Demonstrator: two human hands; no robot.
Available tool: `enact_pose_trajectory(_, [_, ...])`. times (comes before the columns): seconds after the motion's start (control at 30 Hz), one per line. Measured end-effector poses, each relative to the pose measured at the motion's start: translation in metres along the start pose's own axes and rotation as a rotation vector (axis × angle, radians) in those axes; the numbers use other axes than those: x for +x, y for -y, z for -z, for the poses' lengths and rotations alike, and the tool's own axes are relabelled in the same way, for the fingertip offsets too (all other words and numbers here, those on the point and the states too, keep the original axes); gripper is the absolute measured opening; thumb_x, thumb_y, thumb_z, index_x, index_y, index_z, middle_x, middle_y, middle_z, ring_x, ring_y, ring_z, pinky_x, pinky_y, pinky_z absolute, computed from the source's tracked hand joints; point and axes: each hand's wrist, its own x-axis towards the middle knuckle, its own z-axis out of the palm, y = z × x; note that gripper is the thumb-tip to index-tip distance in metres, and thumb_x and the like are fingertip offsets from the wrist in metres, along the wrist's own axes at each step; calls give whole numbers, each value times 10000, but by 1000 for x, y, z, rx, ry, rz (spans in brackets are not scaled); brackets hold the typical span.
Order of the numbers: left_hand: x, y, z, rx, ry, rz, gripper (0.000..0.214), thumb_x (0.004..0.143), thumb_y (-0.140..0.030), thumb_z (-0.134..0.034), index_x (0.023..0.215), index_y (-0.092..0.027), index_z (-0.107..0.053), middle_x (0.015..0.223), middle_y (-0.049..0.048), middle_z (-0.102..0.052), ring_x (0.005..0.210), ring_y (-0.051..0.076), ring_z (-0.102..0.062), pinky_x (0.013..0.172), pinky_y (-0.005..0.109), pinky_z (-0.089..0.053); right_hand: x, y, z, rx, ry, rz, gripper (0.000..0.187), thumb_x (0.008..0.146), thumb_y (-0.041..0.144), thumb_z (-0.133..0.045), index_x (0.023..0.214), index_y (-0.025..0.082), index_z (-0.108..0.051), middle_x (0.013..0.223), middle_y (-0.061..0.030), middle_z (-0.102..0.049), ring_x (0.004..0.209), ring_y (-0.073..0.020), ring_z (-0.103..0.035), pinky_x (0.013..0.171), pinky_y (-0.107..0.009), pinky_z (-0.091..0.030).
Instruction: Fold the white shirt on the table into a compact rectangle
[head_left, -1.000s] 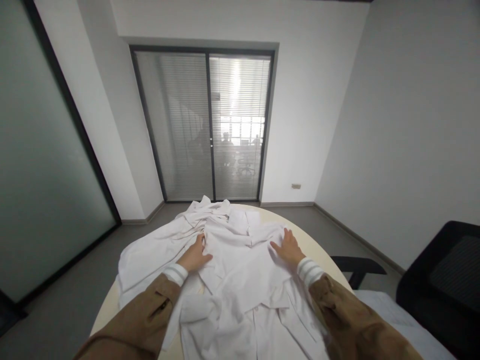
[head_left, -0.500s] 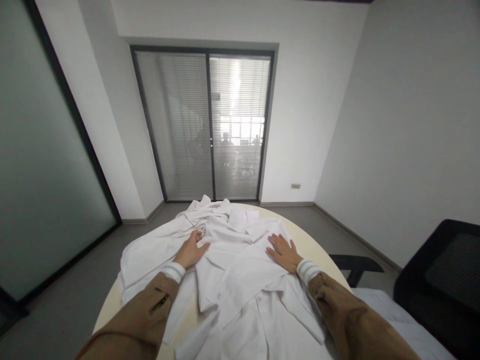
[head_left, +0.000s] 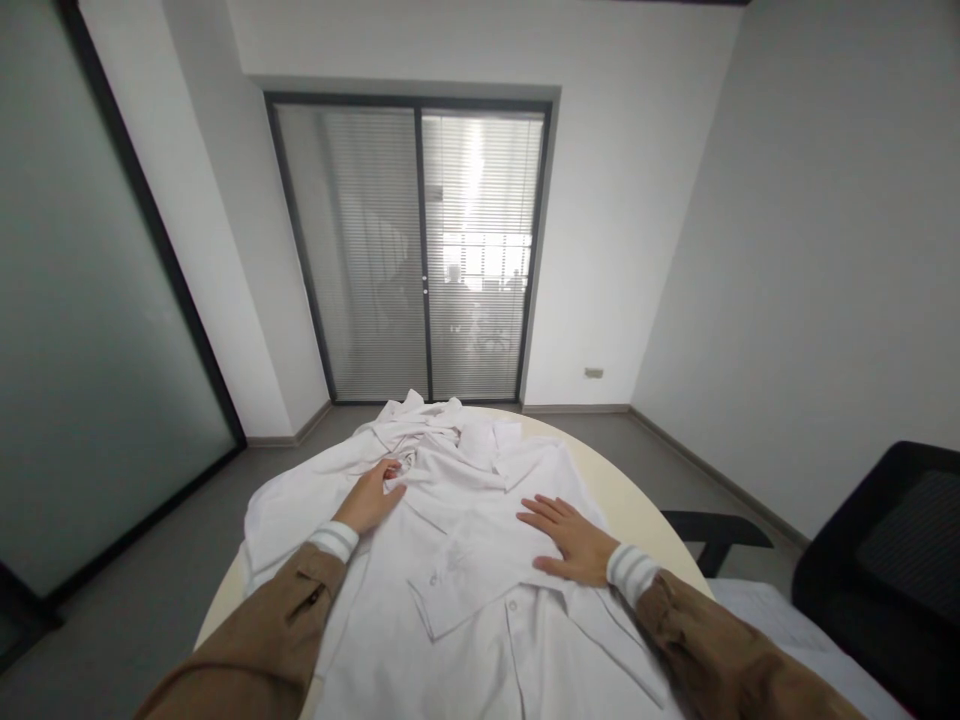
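A white button-up garment (head_left: pixel 472 535), which looks like a shirt, lies spread over a round table. My left hand (head_left: pixel 371 498) rests on its left part, thumb apart from loosely curled fingers, beside a small grey detail in the folds that I cannot make out. Flat on the right part lies my right hand (head_left: pixel 574 540), fingers spread. A squared, folded-over flap with a button lies between the hands and nearer to me. Below it, a button placket runs toward me. More white cloth (head_left: pixel 300 515) lies bunched and wrinkled at the left and far side.
The pale table's rim (head_left: pixel 637 500) shows at the right. Beyond it stands a black office chair (head_left: pixel 885 540) with an armrest, and white cloth (head_left: pixel 780 620) on its seat. Ahead is a glass door (head_left: pixel 412 250) with blinds; a frosted glass panel (head_left: pixel 90 300) stands left.
My right hand has slid toward me across the cloth, and my left hand has shifted slightly left. The near left cloth now lies flatter and covers more of the table.
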Motion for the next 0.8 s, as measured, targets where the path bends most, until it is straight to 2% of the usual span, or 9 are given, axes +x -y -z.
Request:
enact_pose_trajectory(0.13, [0,-12,-1,98,25,59,466,802,-443,-641,1198,-202,-594,1044,85,-693,933,240,-660,849,321,-472,8,6,14,-45,19,17,865,742,738,-611,1460,281,-458,1546,-111,-397,1415,-360,-336,1164,-497,-223])
enact_pose_trajectory(0.2, [5,-21,-3,133,-7,26,441,839,-467,-606,1192,-203,-600,1053,86,-692,936,235,-652,832,311,-468,18,9,22,-52,-8,-12,782,770,715,-599,1404,263,-520,1423,-118,-543,1286,-336,-495,1094,-447,-333])
enact_pose_trajectory(0.3, [17,-33,-7,173,-50,-34,415,855,-430,-606,1197,-193,-598,1055,84,-686,952,230,-638,833,302,-466,42,7,32,-62,-131,-178,534,899,568,-515,1332,258,-555,1155,-88,-698,1038,-261,-642,931,-359,-433])
enact_pose_trajectory(0.4, [27,-44,-13,249,-98,-86,380,846,-402,-635,1156,-184,-628,1045,93,-670,998,247,-617,879,316,-454,71,2,41,-108,-277,-365,423,944,415,-491,1329,245,-526,974,-63,-729,920,-224,-663,811,-302,-440])
enact_pose_trajectory(0.5, [32,-51,-17,276,-138,-145,296,867,-376,-614,1090,-185,-655,1049,99,-651,977,242,-615,864,309,-448,102,-3,50,-109,-375,-464,466,952,375,-490,1401,256,-446,940,-55,-730,900,-214,-666,762,-280,-431])
enact_pose_trajectory(0.57, [33,-54,-19,262,-121,-136,248,881,-367,-597,1062,-207,-654,943,65,-662,870,221,-629,779,288,-445,122,-4,55,-89,-405,-482,548,952,380,-499,1469,269,-358,955,-56,-734,894,-213,-669,746,-275,-429])
enact_pose_trajectory(0.67, [33,-55,-20,224,-70,-68,200,889,-372,-584,1034,-249,-647,723,-1,-648,713,201,-626,626,261,-388,148,-4,61,-53,-402,-411,672,937,381,-537,1532,293,-236,954,-41,-742,886,-210,-668,739,-272,-426])
enact_pose_trajectory(0.73, [33,-53,-22,183,-50,-35,189,901,-375,-561,1026,-259,-641,631,-22,-632,657,198,-626,573,256,-351,161,-3,62,-42,-384,-348,648,919,373,-569,1505,313,-300,936,-24,-742,885,-206,-666,743,-270,-422])
enact_pose_trajectory(0.8, [33,-51,-24,115,-32,-22,191,920,-372,-523,1027,-250,-626,587,-28,-642,642,197,-641,577,255,-360,172,-3,60,-41,-375,-330,476,910,373,-580,1372,305,-489,928,-22,-737,887,-202,-662,749,-267,-418])
